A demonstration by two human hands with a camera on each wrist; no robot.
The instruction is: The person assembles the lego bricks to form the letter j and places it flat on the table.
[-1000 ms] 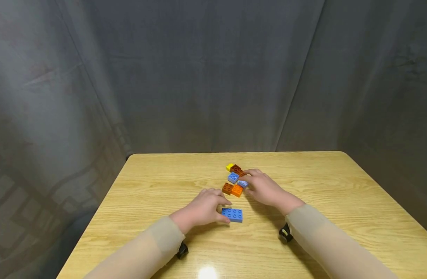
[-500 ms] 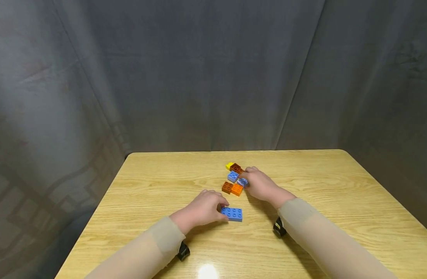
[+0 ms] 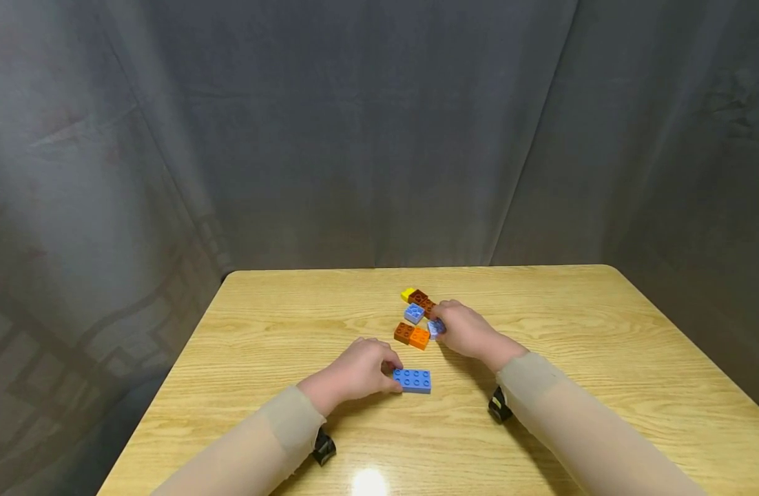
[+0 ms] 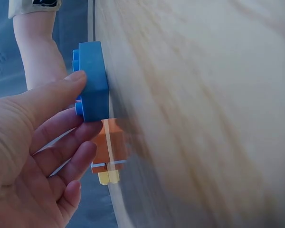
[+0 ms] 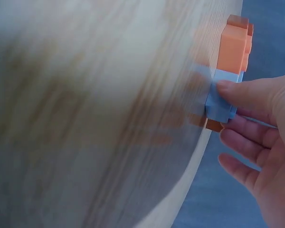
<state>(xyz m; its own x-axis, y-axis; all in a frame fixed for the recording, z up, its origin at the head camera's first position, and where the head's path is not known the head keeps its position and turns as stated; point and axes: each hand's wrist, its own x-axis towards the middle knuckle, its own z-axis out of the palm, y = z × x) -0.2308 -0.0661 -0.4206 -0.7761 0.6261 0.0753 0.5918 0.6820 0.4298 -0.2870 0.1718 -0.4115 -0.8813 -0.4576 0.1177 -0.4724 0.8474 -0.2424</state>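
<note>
My left hand (image 3: 364,370) pinches the left end of a long blue toy brick (image 3: 415,381) lying studs-up on the table. In the left wrist view the thumb (image 4: 76,80) lies along the near side of this brick, with fingers beyond it. Farther away, my right hand (image 3: 469,334) holds a small light blue brick (image 3: 435,328) between thumb and fingers. The right wrist view has the thumb (image 5: 228,88) on the side of that light blue brick (image 5: 220,102), which is at table level. Part of it is hidden by the hand.
Left of the right hand lie an orange brick (image 3: 419,338) and a brown brick (image 3: 403,333), side by side. Another blue brick (image 3: 414,313) lies behind them. Farther back are dark brown bricks (image 3: 419,297) and a yellow brick (image 3: 407,294). Grey curtains (image 3: 373,138) surround the wooden table (image 3: 280,317).
My right fingers have closed on the light blue brick and shifted it slightly right, away from the orange one. My left thumb and fingers have closed on the long blue brick.
</note>
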